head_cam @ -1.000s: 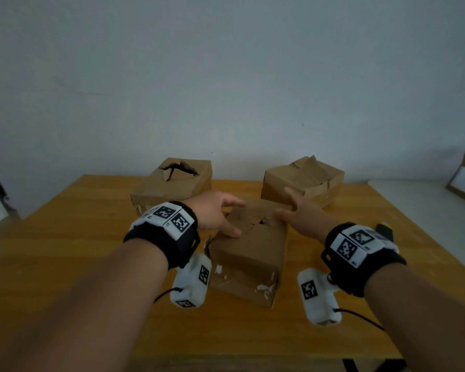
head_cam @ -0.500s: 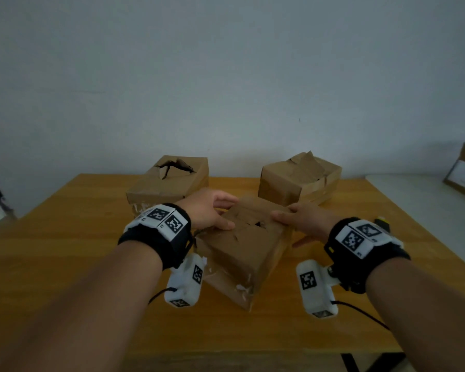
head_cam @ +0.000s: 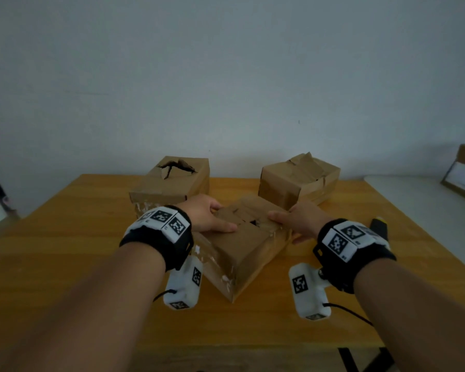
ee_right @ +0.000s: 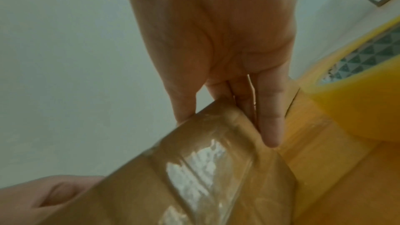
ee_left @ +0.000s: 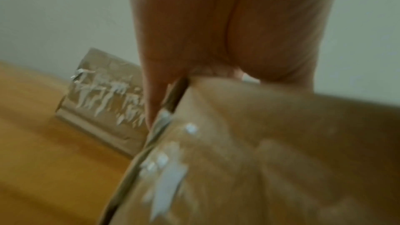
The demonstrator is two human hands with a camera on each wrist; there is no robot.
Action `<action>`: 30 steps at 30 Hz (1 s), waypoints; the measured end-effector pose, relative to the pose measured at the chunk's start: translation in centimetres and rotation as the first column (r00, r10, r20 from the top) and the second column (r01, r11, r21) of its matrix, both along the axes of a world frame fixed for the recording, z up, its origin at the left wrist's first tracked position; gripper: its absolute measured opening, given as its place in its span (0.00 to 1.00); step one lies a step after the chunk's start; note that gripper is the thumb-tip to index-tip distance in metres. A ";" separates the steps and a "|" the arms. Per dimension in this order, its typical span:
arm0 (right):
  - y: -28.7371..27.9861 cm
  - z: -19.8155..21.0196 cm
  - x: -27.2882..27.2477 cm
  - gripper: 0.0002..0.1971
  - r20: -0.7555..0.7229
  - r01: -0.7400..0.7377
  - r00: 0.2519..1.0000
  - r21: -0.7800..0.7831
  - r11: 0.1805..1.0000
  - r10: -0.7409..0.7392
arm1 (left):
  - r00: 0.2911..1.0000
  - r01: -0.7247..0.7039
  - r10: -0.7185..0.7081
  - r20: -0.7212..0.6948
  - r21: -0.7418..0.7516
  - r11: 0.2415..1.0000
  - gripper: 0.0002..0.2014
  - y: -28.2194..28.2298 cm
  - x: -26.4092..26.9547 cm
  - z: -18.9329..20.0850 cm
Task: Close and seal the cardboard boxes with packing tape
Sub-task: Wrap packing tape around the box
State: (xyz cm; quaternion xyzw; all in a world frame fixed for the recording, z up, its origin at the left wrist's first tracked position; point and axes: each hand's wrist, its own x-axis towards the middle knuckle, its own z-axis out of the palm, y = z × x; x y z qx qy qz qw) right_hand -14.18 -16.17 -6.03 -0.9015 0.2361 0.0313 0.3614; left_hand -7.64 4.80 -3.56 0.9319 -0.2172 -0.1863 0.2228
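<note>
Steadying the near box (head_cam: 242,245) from both sides, the left hand (head_cam: 208,217) and right hand (head_cam: 302,220) lie on its top with thumbs across the flaps and fingers over the far edges, gripping it, likely to square it up and keep the torn flaps shut for taping. It sits cornerwise on the worktop (head_cam: 65,251), centre-near. A tape roll (ee_right: 363,91) waits just right of it. Two more boxes (head_cam: 172,181) stand farther back, tops ragged.
</note>
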 end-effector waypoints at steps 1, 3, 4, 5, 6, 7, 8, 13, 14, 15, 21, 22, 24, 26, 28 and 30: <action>-0.3 0.1 0.0 0.26 -0.002 0.015 1.000 -0.010 1.000 -0.015 | 1.000 0.015 -0.016 0.015 0.037 0.999 0.34 -0.3 0.0 0.3; -1.5 0.3 -0.1 0.23 0.038 0.068 0.997 0.032 0.997 -0.070 | 0.998 0.041 -0.044 0.047 0.074 0.996 0.35 -0.9 0.0 0.8; -2.4 0.5 -0.2 0.21 0.075 0.094 0.992 0.061 0.994 -0.098 | 0.997 0.044 -0.048 0.068 0.060 0.997 0.36 -1.3 0.1 0.8; -3.3 0.6 -0.4 0.18 0.109 0.113 0.987 0.063 0.992 -0.119 | 0.995 0.039 -0.042 0.092 0.029 0.999 0.36 -1.8 0.1 0.7; -4.4 0.7 -0.5 0.17 0.126 0.129 0.983 0.028 0.991 -0.132 | 0.992 0.031 -0.029 0.126 -0.013 0.999 0.35 -2.2 0.1 0.6; -5.3 0.6 -0.8 0.16 0.126 0.155 0.981 -0.041 0.987 -0.149 | 0.987 0.029 -0.019 0.160 -0.061 0.998 0.32 -2.5 0.1 0.4; -6.0 0.3 -1.1 0.17 0.111 0.183 0.979 -0.128 0.975 -0.170 | 0.983 0.036 -0.018 0.183 -0.098 0.994 0.29 -2.8 0.1 0.1; -7.4 -2.2 -3.0 0.24 -0.066 0.164 0.976 -0.403 0.901 -0.207 | 0.989 0.059 -0.036 0.142 -0.166 0.984 0.19 -2.7 0.5 -1.2; -7.5 -2.6 -3.1 0.25 -0.076 0.160 0.976 -0.384 0.909 -0.204 | 0.989 0.050 -0.025 0.142 -0.176 0.983 0.18 -2.7 0.7 -1.4; -7.4 -2.8 -3.1 0.26 -0.079 0.165 0.975 -0.360 0.918 -0.207 | 0.989 0.045 -0.019 0.146 -0.183 0.982 0.18 -2.6 0.8 -1.5; -6.1 -3.0 -2.8 0.29 -0.130 0.159 0.968 -0.335 0.929 -0.213 | 0.987 0.050 -0.019 0.159 -0.192 0.980 0.17 -2.7 1.0 -1.7; -5.9 -3.0 -2.8 0.27 -0.142 0.153 0.968 -0.329 0.932 -0.209 | 0.987 0.051 -0.019 0.160 -0.193 0.980 0.17 -2.8 1.1 -1.7; -5.3 -2.6 -3.0 0.25 -0.169 0.137 0.965 -0.327 0.935 -0.200 | 0.987 0.055 -0.025 0.161 -0.183 0.981 0.17 -2.8 1.1 -1.7; -4.9 -1.8 -3.1 0.24 -0.183 0.113 0.966 -0.332 0.937 -0.181 | 0.988 0.060 -0.036 0.148 -0.166 0.984 0.18 -2.7 1.0 -1.6; -4.5 -0.1 -3.3 0.22 -0.141 0.116 0.976 -0.314 0.942 -0.167 | 0.988 0.080 -0.059 0.141 -0.147 0.986 0.19 -2.5 0.8 -1.1; -4.1 2.2 -3.5 0.20 -0.083 0.097 0.989 -0.264 0.960 -0.122 | 0.985 0.089 -0.065 0.159 -0.153 0.984 0.19 -2.5 0.7 -0.3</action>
